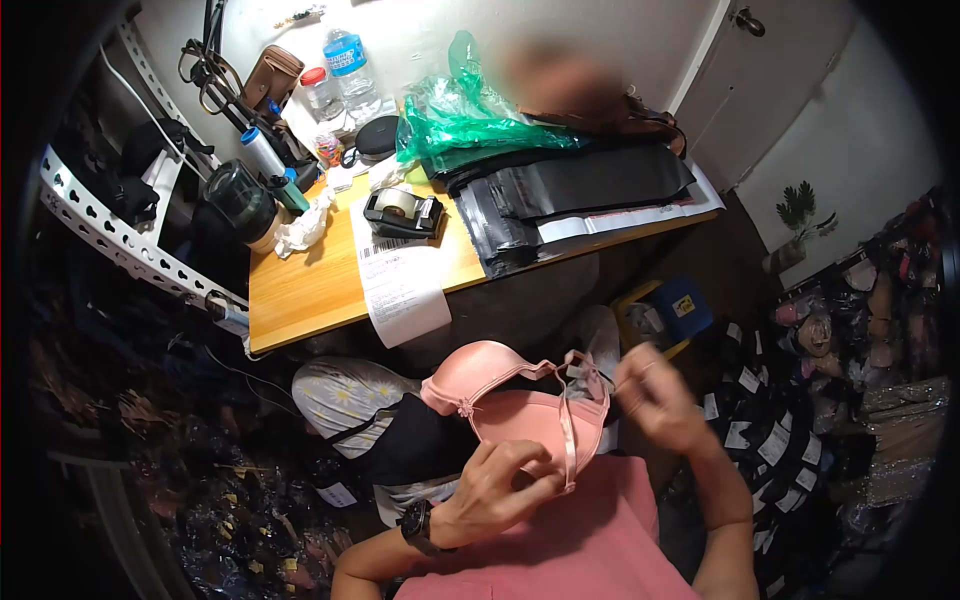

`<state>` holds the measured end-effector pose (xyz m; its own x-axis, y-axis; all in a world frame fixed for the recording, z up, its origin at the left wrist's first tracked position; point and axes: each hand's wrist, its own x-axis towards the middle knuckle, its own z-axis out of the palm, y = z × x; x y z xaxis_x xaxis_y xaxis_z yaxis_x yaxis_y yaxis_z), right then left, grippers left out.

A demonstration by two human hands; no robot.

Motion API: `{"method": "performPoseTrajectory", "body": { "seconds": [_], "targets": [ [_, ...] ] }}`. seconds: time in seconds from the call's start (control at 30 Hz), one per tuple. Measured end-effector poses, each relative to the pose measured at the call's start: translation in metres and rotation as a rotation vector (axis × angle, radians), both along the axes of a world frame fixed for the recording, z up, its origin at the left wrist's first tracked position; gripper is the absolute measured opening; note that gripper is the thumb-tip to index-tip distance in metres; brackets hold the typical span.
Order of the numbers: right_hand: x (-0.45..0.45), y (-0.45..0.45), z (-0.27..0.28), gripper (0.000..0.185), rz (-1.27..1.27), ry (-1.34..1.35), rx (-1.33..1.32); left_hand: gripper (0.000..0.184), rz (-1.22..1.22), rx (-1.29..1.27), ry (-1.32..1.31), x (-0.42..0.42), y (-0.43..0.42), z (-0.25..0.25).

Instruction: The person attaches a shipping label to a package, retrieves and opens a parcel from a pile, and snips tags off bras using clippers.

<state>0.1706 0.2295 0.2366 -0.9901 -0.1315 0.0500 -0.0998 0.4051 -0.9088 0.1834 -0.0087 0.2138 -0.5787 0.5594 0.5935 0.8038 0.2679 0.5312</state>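
One pink bra (pixel 522 418) in left grip (pixel 497 492), right grip (pixel 660 400) beside.

A wooden table (pixel 305 292) stands by the wall. Across its middle lies a printed paper (pixel 405 300), its lower end hanging past the front edge; a tape dispenser (pixel 405 215) rests over its upper part. Along the left end stand a dark jar (pixel 240 195) and, just beside it, a crumpled tissue (pixel 300 232). Black bags (pixel 600 182) cover the right half in a flat pile, reaching the front edge, with a white sheet (pixel 635 218) showing beneath them. A green plastic (pixel 490 132) sprawls over the pile's back left. On the floor, right of the table, sits a blue-and-yellow bin (pixel 685 308).
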Motion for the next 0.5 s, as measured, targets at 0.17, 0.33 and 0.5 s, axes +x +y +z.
{"method": "performPoseTrajectory", "body": {
  "seconds": [0.17,0.33,0.5],
  "targets": [
    [0.020,0.031,0.017,0.027,-0.167,0.001,0.057,0.018,-0.102,0.434,-1.017,-0.009,-0.002,0.004],
    [0.013,0.001,-0.006,0.028,0.517,-0.212,-0.024,0.031,-0.073,0.593,-1.150,-0.034,0.001,-0.004],
    [0.016,-0.004,-0.014,0.020,0.126,-0.605,-0.650,0.046,-0.329,0.695,-1.501,-0.010,-0.055,-0.039]
  ]
}}
